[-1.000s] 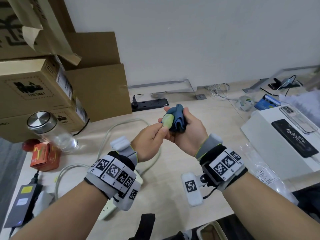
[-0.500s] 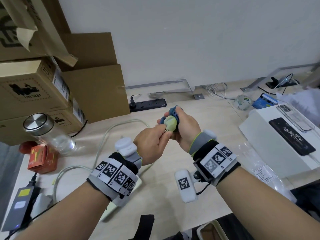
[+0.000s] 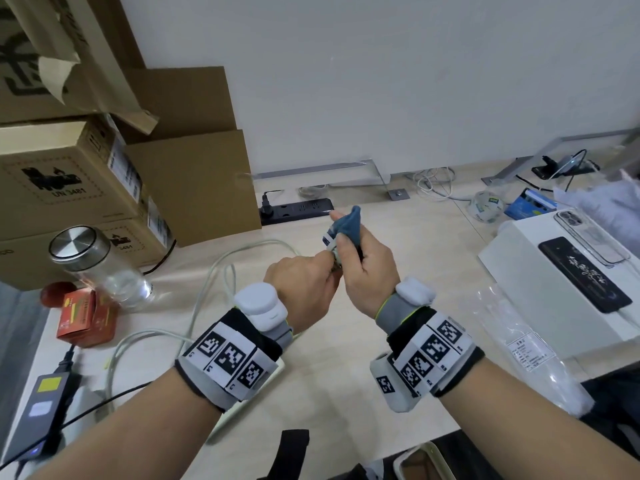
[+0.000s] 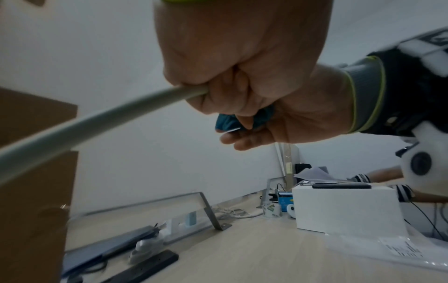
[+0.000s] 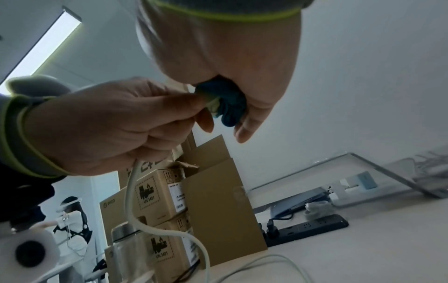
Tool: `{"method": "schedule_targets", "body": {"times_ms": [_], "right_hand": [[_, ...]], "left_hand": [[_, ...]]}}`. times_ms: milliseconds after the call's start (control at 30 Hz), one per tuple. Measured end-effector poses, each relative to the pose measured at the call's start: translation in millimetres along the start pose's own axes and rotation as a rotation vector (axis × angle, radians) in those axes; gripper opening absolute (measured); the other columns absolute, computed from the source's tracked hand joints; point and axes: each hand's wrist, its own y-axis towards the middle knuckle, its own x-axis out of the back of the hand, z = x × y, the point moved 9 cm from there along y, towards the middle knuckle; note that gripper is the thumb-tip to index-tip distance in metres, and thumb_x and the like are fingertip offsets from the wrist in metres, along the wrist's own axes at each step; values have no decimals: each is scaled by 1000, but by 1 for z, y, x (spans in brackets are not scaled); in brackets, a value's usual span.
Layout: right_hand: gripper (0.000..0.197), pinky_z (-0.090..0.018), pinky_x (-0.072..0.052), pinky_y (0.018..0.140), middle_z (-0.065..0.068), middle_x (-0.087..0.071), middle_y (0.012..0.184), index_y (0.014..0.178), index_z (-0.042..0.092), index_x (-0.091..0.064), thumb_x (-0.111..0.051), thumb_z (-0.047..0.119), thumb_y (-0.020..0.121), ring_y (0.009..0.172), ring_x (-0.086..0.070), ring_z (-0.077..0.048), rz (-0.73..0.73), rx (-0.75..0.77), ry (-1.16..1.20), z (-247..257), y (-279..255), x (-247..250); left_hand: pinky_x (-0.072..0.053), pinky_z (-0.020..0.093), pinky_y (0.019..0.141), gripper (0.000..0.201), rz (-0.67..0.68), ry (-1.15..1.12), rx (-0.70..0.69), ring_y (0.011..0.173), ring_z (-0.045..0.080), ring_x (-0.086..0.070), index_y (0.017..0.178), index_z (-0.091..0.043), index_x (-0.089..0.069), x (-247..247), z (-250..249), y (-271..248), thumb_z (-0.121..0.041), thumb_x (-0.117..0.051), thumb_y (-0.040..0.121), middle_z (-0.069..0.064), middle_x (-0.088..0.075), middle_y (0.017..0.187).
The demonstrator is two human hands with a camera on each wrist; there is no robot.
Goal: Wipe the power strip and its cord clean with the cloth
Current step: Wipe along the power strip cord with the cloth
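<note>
My left hand (image 3: 311, 278) grips the white cord (image 3: 214, 282) just behind its plug (image 3: 329, 241), above the middle of the table. In the left wrist view the cord (image 4: 97, 118) runs out of my left hand's (image 4: 232, 92) closed fist. My right hand (image 3: 356, 251) holds the blue cloth (image 3: 348, 223) bunched round the plug, which is mostly covered. From the right wrist, the cloth (image 5: 230, 107) sits between my right hand's (image 5: 230, 92) thumb and fingers, touching the left hand (image 5: 121, 124). The white power strip (image 3: 221, 426) lies on the table, mostly hidden under my left wrist.
A black power strip (image 3: 296, 211) lies at the back by stacked cardboard boxes (image 3: 69, 188). A glass jar (image 3: 97, 268) and a red box (image 3: 85, 317) stand left, with a charger brick (image 3: 38, 410) nearer. At right, a white box (image 3: 540, 292) carries phones beside a plastic bag (image 3: 519, 348).
The right hand has turned the cloth round the plug, so the plug's pale face that showed before is mostly covered. A tail of cloth now sticks up above the fingers.
</note>
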Motion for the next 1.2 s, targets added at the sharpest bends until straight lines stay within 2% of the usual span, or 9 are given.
{"method": "schedule_targets", "body": {"times_ms": [133, 267, 500, 633, 733, 833, 900, 1067, 1200], "right_hand": [[30, -47, -55, 81, 0, -73, 85, 82, 28, -68, -44, 45, 87, 85, -71, -22, -63, -238, 115, -29, 18, 1], [40, -52, -57, 73, -19, -70, 96, 86, 16, -63, -47, 52, 88, 83, -68, -36, -289, -528, 362, -61, 33, 27], [32, -34, -49, 84, 2, -65, 99, 109, 22, -60, -40, 42, 93, 92, -61, -15, -119, -150, 3, -10, 27, 20], [46, -3, -25, 102, -2, -43, 145, 138, 32, -42, -42, 24, 93, 133, -35, 2, 48, 55, -127, 6, -3, -21], [44, 0, -24, 100, -3, -31, 153, 131, 47, -39, -43, 23, 95, 127, -21, 24, 29, 72, -48, 7, -12, -31], [35, -13, -44, 84, 1, -61, 113, 120, 47, -50, -44, 25, 93, 96, -56, 5, 11, -10, 64, -1, -13, -29], [23, -21, -46, 65, 1, -65, 85, 113, 26, -61, -44, 22, 97, 67, -56, 2, -91, -112, 178, -11, -1, -13], [25, -45, -52, 87, -17, -62, 112, 87, 25, -61, -44, 44, 92, 97, -64, -21, -214, -227, 225, -28, 23, 18], [18, -37, -55, 70, -23, -56, 114, 87, 24, -57, -44, 35, 95, 83, -62, -25, -181, -56, 122, -2, 23, 19]], "left_hand": [[-27, 33, 56, 24, 33, 70, -58, 59, 31, -39, 82, -19, -32, 5, -4, 4, -38, -38, 96, -2, -41, 64], [-27, 32, 56, 23, 56, 85, -140, 59, 29, -37, 84, -21, -32, 5, -13, -6, -39, -37, 97, -8, -40, 66], [-30, 32, 58, 24, 49, 76, 21, 62, 31, -44, 88, -19, -44, 2, 13, 1, -40, -35, 96, -3, -45, 66], [-32, 32, 57, 16, -9, -9, 83, 64, 33, -52, 80, -22, -42, 8, 16, 11, -31, -38, 92, 8, -63, 74], [-34, 31, 57, 8, -76, -97, 168, 69, 36, -58, 82, -19, -52, 15, 29, 17, -21, -45, 85, 11, -65, 74], [-27, 30, 54, 14, -79, -184, 125, 64, 34, -55, 76, -19, -51, 16, 35, 15, -18, -49, 90, 6, -60, 64], [-25, 28, 52, 22, -30, -300, 117, 58, 19, -51, 77, -20, -56, 11, 42, 12, -23, -46, 96, -8, -50, 58], [-31, 25, 55, 32, 60, -781, 235, 49, 3, -39, 82, -23, -60, -10, 56, 9, -34, -36, 100, -8, -44, 59], [-30, 25, 53, 38, 104, -902, 273, 49, 7, -37, 86, -16, -61, -20, 53, 9, -41, -35, 94, -8, -43, 58]]}}
